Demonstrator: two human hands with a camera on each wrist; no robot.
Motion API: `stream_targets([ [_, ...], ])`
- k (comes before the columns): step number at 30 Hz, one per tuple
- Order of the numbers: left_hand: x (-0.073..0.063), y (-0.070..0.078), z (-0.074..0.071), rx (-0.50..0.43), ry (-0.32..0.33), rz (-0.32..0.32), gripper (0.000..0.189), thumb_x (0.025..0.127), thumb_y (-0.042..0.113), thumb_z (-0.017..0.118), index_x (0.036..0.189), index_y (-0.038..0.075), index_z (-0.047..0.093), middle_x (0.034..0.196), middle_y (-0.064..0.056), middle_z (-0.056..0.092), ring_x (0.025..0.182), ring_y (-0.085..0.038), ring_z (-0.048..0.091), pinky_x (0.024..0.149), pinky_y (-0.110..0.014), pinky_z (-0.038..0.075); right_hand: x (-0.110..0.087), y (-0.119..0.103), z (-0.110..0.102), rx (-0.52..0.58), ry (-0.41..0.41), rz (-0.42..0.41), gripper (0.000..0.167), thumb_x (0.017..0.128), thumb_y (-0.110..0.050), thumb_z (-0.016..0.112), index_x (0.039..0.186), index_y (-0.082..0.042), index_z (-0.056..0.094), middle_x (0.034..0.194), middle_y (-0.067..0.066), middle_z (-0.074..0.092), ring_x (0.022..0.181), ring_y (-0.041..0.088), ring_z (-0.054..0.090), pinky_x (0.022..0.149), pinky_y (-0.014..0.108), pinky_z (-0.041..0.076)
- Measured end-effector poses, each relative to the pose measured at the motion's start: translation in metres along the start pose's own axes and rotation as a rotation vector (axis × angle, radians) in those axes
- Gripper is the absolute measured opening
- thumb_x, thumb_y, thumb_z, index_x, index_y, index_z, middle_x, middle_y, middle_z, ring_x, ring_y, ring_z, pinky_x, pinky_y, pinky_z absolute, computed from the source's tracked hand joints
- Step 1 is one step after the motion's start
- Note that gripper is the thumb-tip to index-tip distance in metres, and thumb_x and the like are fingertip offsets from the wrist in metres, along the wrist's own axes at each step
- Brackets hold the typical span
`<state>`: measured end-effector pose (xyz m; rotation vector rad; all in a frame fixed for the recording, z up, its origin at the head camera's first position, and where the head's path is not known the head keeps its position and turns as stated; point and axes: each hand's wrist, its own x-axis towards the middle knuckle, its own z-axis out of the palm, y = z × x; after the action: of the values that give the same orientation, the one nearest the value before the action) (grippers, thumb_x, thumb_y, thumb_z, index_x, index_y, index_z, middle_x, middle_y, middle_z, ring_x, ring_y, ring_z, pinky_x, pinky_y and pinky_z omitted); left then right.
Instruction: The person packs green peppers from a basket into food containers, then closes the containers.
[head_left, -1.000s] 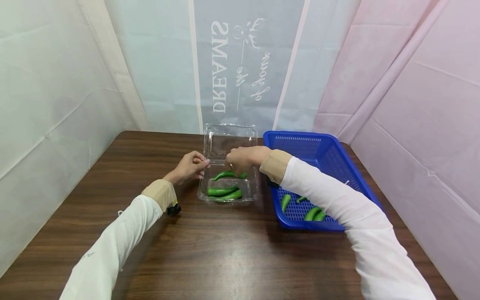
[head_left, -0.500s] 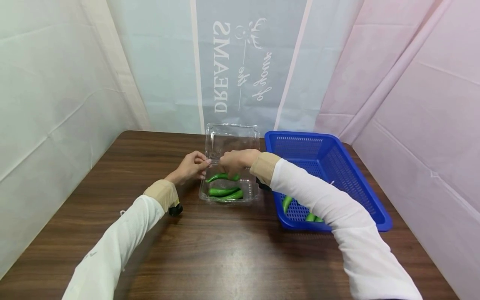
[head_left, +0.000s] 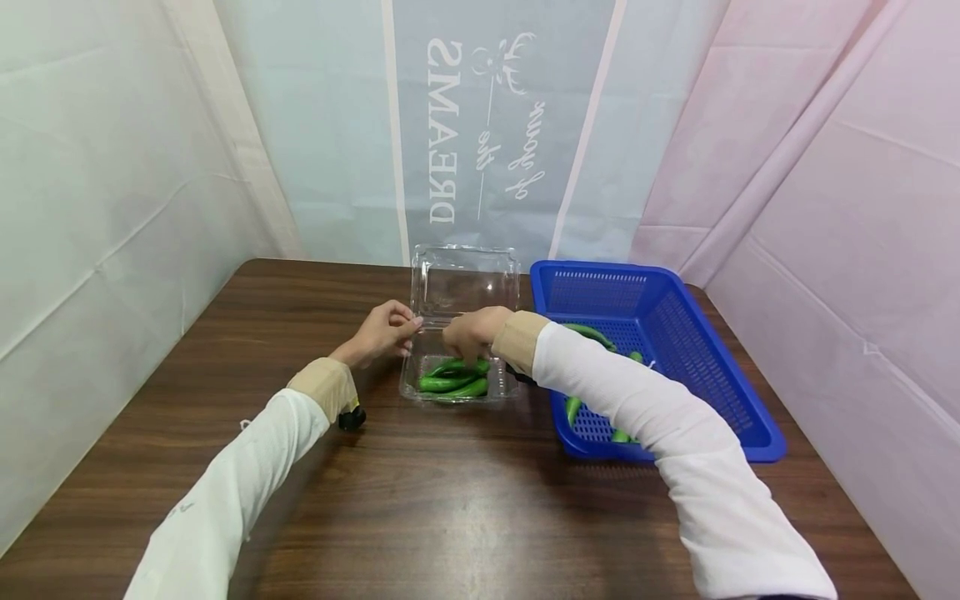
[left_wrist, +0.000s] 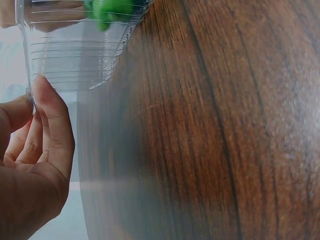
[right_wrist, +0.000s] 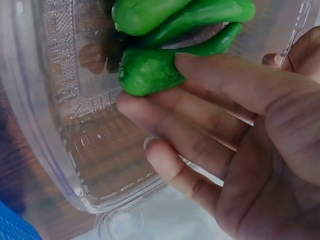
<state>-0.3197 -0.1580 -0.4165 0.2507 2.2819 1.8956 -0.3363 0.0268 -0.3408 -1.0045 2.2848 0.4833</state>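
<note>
Green, long and curved, the pepper slides to six o'clock in the clear plastic clamshell box, joining two matching peppers, so three bunch up; right hand pinches it, left hand pinches the box at ten o'clock.

Brown wood-grain tabletop with an open clear plastic container and, just beside it, a blue basket.

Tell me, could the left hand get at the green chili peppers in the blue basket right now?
Probably not easily: the left hand pinches the edge of the clear plastic clamshell, and the right sleeve crosses over the blue basket, partly hiding its green chili peppers.
</note>
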Motion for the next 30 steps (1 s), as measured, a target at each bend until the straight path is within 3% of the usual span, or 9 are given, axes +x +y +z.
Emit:
stream_targets([
  [6,0.001,0.0,0.0,-0.003,0.001,0.006,0.018,0.101,0.01,0.06,0.105,-0.001,0.046,0.107,-0.032,0.064,0.058,-0.012,0.056,0.056,-0.03,0.057,0.003,-0.001,0.001,-0.042,0.009,0.006,0.036,0.084,0.004,0.06,0.064,-0.018,0.04,0.056,-0.004,0.04,0.046,0.007,0.037,0.044,0.021,0.029],
  [15,0.0,0.001,0.0,0.009,0.002,0.0,0.019,0.101,0.011,0.06,0.105,-0.001,0.046,0.108,-0.032,0.064,0.059,-0.012,0.056,0.057,-0.032,0.058,0.0,-0.001,-0.001,-0.048,0.006,0.009,0.037,0.083,0.004,0.059,0.065,-0.018,0.036,0.059,-0.004,0.031,0.05,0.007,0.031,0.046,0.022,0.026],
  [25,-0.001,0.001,-0.001,0.006,-0.007,0.008,0.019,0.101,0.01,0.059,0.107,-0.003,0.046,0.105,-0.028,0.066,0.059,-0.013,0.056,0.056,-0.029,0.057,-0.006,-0.001,-0.004,-0.066,0.026,-0.012,0.031,0.082,0.006,0.059,0.067,-0.019,0.048,0.066,-0.006,0.044,0.058,0.008,0.039,0.05,0.021,0.032],
  [30,-0.002,0.002,-0.001,0.013,-0.009,0.005,0.019,0.101,0.01,0.059,0.107,-0.003,0.047,0.105,-0.028,0.066,0.06,-0.013,0.056,0.056,-0.029,0.057,-0.01,-0.002,-0.005,-0.075,0.027,-0.041,0.03,0.081,0.007,0.055,0.068,-0.018,0.045,0.065,-0.005,0.037,0.057,0.008,0.033,0.05,0.023,0.028],
])
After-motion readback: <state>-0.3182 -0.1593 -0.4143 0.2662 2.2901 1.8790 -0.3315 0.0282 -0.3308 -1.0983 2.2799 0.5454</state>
